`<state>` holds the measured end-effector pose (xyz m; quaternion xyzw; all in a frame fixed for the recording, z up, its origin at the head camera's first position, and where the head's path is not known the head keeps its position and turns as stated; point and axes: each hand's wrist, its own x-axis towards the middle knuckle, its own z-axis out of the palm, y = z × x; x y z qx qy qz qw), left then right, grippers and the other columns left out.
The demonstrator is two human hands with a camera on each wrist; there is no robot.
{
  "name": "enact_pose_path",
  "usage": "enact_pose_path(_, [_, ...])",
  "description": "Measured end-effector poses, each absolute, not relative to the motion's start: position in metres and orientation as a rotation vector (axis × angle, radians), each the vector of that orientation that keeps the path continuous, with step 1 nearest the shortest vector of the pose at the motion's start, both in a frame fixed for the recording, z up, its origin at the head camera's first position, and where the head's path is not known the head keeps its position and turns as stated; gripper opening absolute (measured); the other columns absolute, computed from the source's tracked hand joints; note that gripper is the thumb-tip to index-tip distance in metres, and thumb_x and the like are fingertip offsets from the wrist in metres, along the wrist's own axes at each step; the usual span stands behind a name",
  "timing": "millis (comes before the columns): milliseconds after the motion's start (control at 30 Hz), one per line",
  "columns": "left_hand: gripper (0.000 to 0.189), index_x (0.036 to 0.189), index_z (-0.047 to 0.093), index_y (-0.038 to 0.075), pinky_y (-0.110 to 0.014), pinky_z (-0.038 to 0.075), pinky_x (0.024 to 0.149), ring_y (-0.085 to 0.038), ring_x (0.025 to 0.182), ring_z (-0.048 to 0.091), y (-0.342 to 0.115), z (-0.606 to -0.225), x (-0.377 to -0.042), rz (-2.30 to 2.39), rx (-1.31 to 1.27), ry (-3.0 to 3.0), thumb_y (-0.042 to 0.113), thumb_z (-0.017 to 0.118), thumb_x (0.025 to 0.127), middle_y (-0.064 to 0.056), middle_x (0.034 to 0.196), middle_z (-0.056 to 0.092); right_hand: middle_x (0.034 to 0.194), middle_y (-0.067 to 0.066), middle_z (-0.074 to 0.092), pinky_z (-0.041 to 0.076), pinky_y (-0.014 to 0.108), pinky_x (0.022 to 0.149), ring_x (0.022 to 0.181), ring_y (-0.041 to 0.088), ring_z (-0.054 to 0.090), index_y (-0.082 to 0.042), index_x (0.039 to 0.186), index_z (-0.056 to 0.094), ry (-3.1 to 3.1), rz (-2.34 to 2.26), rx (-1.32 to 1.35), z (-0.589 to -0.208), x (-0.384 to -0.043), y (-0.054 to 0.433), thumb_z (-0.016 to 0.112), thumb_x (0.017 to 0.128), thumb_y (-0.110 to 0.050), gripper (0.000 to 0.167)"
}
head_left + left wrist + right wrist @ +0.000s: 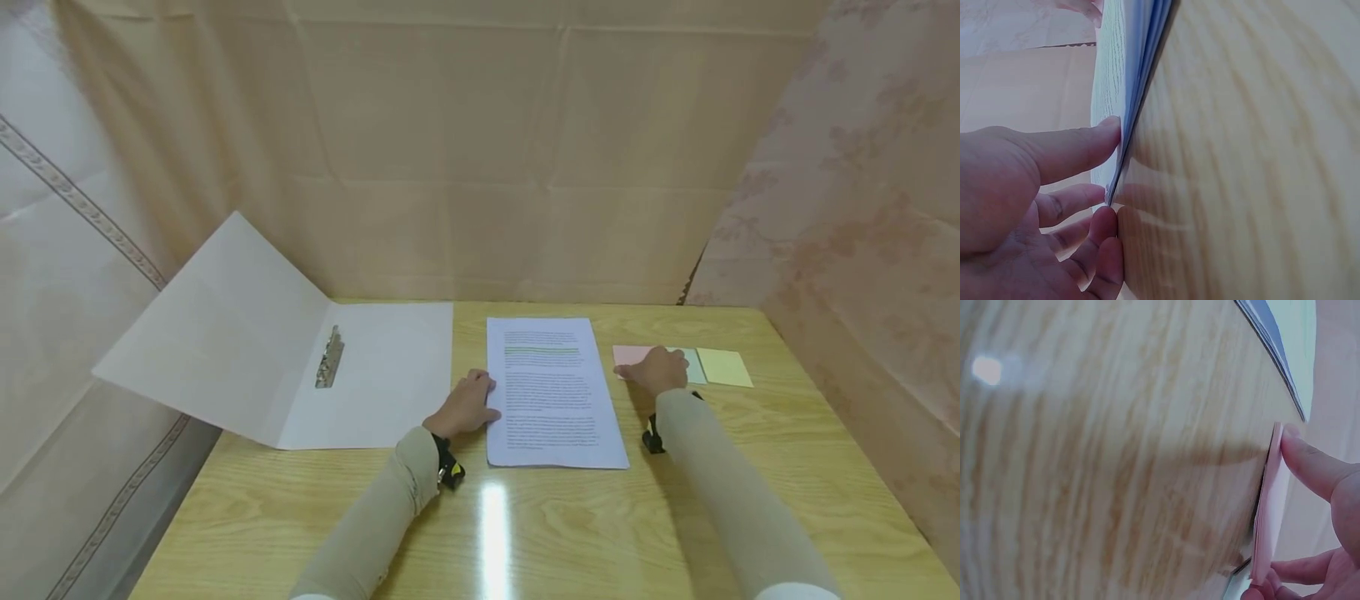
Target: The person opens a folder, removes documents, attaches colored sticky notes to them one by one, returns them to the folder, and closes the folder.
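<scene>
Pink note pad point(632, 356) sits at the left end of a short row of pads on the right part of the counter point(817, 433), with a pale green pad point(697, 367) and a yellow pad point(724, 367) lined up beside it, an order that probably keeps each colour easy to pick out. The right hand point(657, 371) reaches over it from above, and its grip is clamped on the pad: the right wrist view shows the thumb at one end and fingertips at the opposite one, a span that seems meant to take the whole pad rather than one leaf. Whether the pad is clear of the surface I cannot tell. The left hand point(462, 406) lies at the left edge of the printed pages point(551, 400), its grip loose, thumb and fingers apart and touching the stack's side, likely to steady it or keep its edges even. The pages lie flat between both hands, text facing the person and green highlighting near the top, presumably for reading. Left of them, the white folder point(397, 367) lies spread, its cover tilted up and its metal clip point(330, 358) exposed near the fold, an arrangement that leaves the inside accessible.
</scene>
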<state>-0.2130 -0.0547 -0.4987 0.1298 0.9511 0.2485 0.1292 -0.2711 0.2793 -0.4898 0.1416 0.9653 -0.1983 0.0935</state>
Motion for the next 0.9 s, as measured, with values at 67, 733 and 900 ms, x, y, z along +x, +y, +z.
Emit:
enact_pose_path(67, [0.059,0.137,0.048,-0.003,-0.043,0.037,0.111,-0.033,0.131,0.044,-0.055,-0.499,-0.214,0.733,0.381,2.764,0.023,0.070,0.089,-0.017,0.149,0.038,0.121,0.038,0.042,0.044,0.052,0.084,0.110,0.048,0.041,0.018,0.119,0.055,2.852,-0.597,0.410,-0.487,-0.271,0.280,0.071,0.080,-0.054,0.083])
enact_pose_path(733, [0.056,0.133,0.053,-0.002,-0.043,0.039,0.110,-0.033,0.131,0.048,-0.059,-0.503,-0.216,0.851,0.414,2.788,0.019,0.073,0.086,-0.017,0.144,0.045,0.136,0.036,0.046,0.046,0.053,0.095,0.118,0.045,0.050,0.015,0.136,0.036,2.712,-1.072,0.461,-0.486,-0.270,0.296,0.058,0.092,-0.020,0.060])
enact_pose_path(900, [0.053,0.132,0.056,-0.001,-0.045,0.041,0.108,-0.034,0.127,0.051,-0.059,-0.501,-0.212,0.907,0.384,2.793,0.017,0.073,0.085,-0.019,0.140,0.048,0.131,0.029,0.052,0.049,0.040,0.086,0.110,0.034,0.053,0.010,0.133,0.047,2.674,-1.257,0.454,-0.488,-0.261,0.304,0.054,0.095,-0.019,0.048])
